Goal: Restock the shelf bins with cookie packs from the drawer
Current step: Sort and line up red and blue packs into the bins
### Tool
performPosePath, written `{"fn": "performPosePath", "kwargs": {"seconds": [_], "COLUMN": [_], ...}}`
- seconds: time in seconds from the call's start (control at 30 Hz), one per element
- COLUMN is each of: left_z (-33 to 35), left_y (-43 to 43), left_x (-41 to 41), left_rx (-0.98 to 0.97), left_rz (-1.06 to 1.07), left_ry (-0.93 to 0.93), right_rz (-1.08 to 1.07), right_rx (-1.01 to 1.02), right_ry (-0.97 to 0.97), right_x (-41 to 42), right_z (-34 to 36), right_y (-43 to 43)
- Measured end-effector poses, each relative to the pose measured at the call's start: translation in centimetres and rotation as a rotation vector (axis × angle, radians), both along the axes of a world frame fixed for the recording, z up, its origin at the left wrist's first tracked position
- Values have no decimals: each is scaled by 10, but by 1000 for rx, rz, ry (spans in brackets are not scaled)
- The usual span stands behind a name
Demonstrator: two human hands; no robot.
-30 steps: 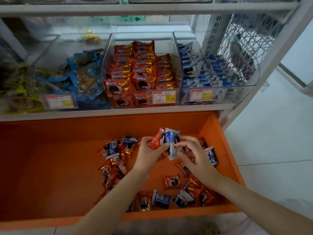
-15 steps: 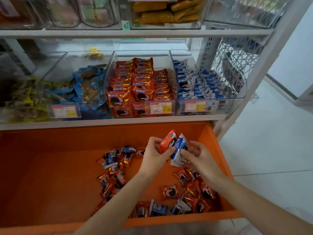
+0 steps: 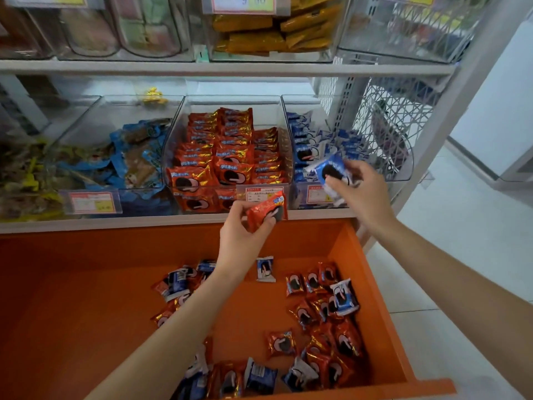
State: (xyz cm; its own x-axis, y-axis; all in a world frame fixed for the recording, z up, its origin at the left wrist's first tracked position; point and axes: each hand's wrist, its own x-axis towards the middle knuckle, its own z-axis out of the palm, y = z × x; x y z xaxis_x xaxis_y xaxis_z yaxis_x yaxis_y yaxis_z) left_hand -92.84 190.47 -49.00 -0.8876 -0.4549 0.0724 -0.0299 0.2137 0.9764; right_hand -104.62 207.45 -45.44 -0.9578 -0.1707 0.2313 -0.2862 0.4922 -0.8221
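Just above the orange drawer (image 3: pixel 86 284) of loose packs (image 3: pixel 305 316), the left hand (image 3: pixel 242 241) grips a red pack (image 3: pixel 266 210), the right hand (image 3: pixel 364 196) a blue pack (image 3: pixel 330 170).

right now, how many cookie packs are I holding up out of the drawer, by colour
red pack: 1, gripped in the left hand
blue pack: 1, gripped in the right hand
total: 2
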Motion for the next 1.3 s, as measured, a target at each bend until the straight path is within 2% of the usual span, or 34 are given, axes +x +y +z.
{"fn": "performPosePath", "kwargs": {"seconds": [0.13,0.37,0.5,0.63,0.83,1.03,1.3], "left_z": [6,4,0,-1,1,3,9], "left_y": [-10,-17,-20,-24,-25,-26,-27], "left_x": [-12,-22,-25,-29,-30,-30,-23], "left_rx": [-9,8,-3,-23,-26,-30,-30], "left_rz": [31,5,-14,-9,-11,-18,9], "left_ry": [31,48,47,43,38,32,33], "right_rz": [-26,52,94,115,140,70,96], "right_rx": [122,328,368,541,513,838,734], "right_ry": [131,168,148,180,128,386,327], "right_x": [-41,-92,-110,-120,-126,-125,-105], "right_z": [6,-12,-17,-19,-28,-21,-16], "right_y": [-14,-33,-42,-46,-49,-52,-49]}}
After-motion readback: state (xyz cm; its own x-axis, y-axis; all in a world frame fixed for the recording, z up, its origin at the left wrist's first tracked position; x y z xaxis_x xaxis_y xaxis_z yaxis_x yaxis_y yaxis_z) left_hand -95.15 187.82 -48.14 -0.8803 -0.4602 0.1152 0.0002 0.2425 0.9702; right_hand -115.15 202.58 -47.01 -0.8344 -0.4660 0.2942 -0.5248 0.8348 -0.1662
